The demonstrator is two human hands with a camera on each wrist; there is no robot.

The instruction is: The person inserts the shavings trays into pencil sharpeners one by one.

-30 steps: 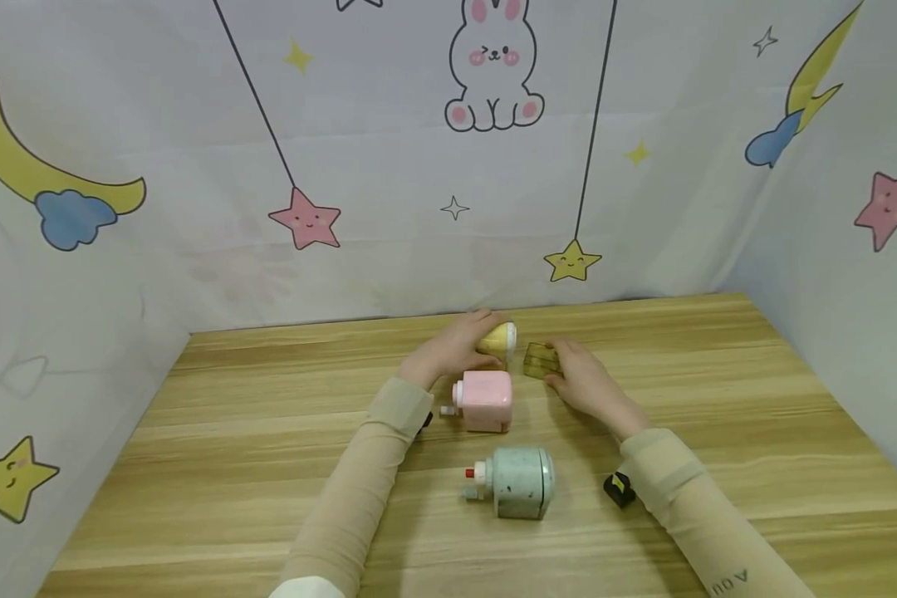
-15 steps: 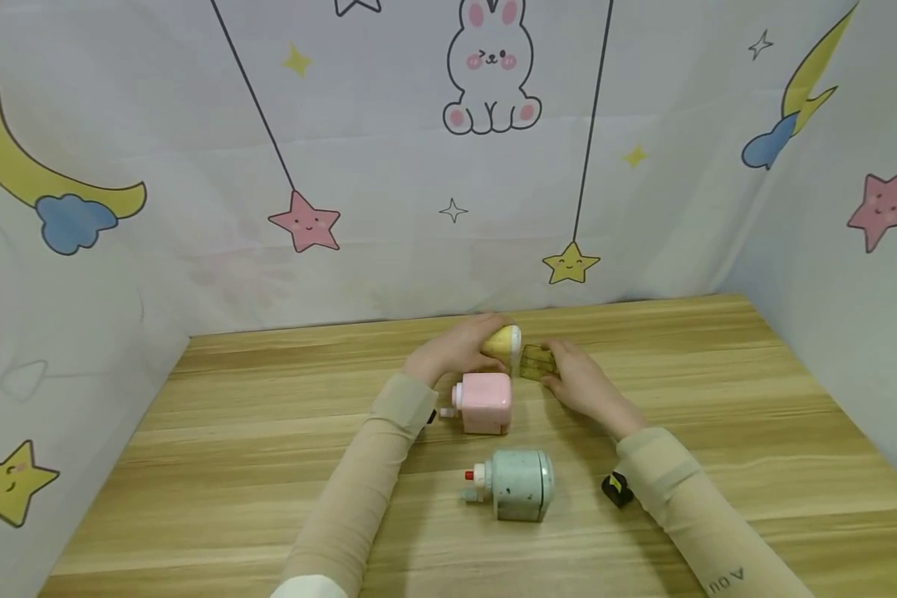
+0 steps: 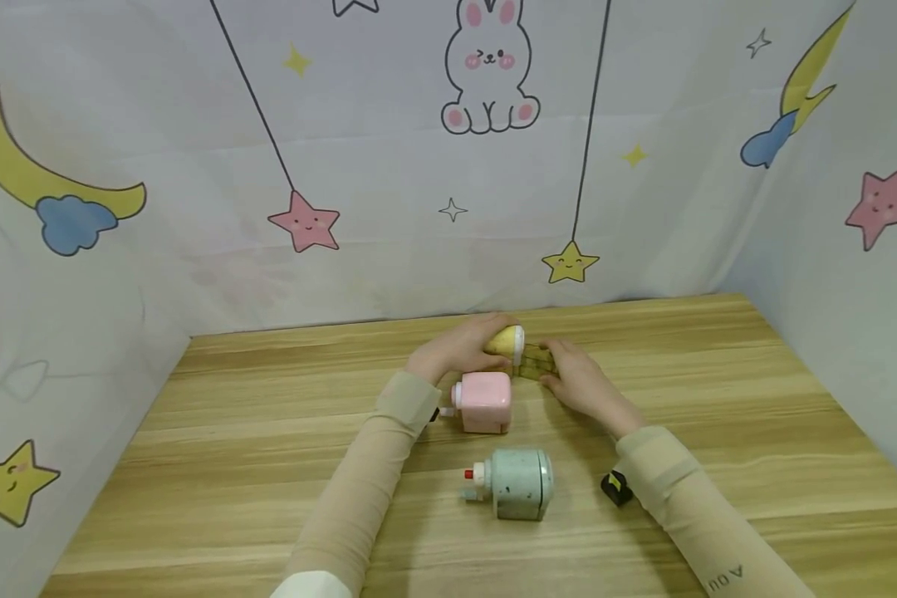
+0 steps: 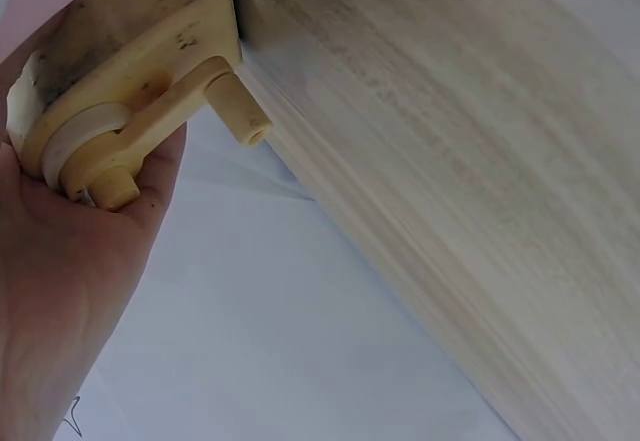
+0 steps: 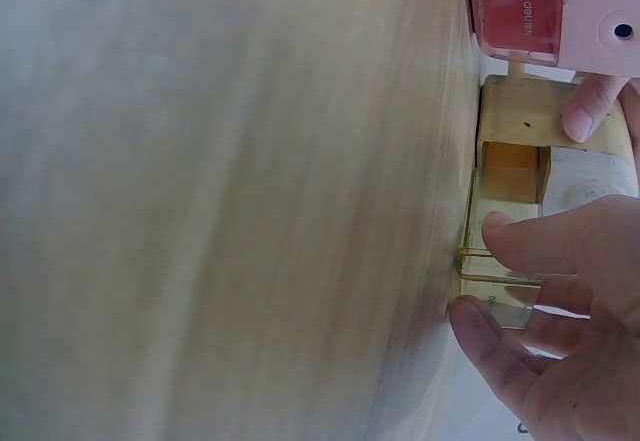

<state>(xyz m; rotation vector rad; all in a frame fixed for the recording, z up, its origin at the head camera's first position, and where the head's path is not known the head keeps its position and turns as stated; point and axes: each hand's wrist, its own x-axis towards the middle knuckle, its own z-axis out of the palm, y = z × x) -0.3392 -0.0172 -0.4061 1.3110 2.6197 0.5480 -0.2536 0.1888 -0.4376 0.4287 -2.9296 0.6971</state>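
Note:
My left hand (image 3: 459,345) grips a yellow crank pencil sharpener (image 3: 505,342) near the back of the table, fingers over its top. In the left wrist view its crank handle (image 4: 165,121) sticks out beside the palm. A see-through yellowish shavings drawer (image 3: 536,363) is held between the thumb and fingers of my right hand (image 3: 585,380). Seen from the right wrist, the drawer's end lines up with the square opening (image 5: 512,169) low in the sharpener, right at its edge. My left fingertip (image 5: 582,121) presses on the sharpener body.
A pink pencil sharpener (image 3: 486,402) stands just in front of the left hand. Closer to me is a pale green one (image 3: 521,484) with a red-tipped knob, between the forearms. Behind the wooden table (image 3: 269,399) hangs a printed cloth (image 3: 389,166).
My left hand has shifted slightly right with the yellow sharpener, closing the gap to the drawer. The right hand has barely moved. The pink and green sharpeners stay put.

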